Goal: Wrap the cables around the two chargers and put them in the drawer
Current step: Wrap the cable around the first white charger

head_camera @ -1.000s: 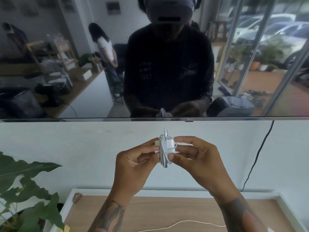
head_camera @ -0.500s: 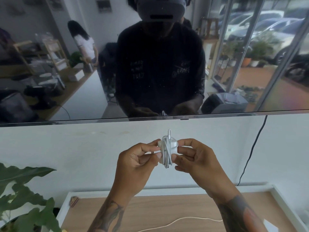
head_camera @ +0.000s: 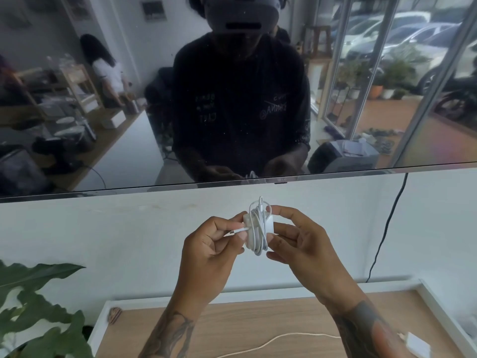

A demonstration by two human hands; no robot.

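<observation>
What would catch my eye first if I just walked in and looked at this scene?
Probably the white charger held up in the middle, its cable wound around it, with the left hand pinching the loose plug end and the right hand holding the block. Above hangs a big dark TV screen mirroring the room. Below, on the wooden tabletop, a second charger lies at the right with its cable unwrapped.

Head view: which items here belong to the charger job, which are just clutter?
Job:
- wrapped charger, held by left hand and right hand
- second charger on wooden top, cable loose

Clutter:
- plant
- TV screen
- black wall cable
- small shell-like thing
</observation>
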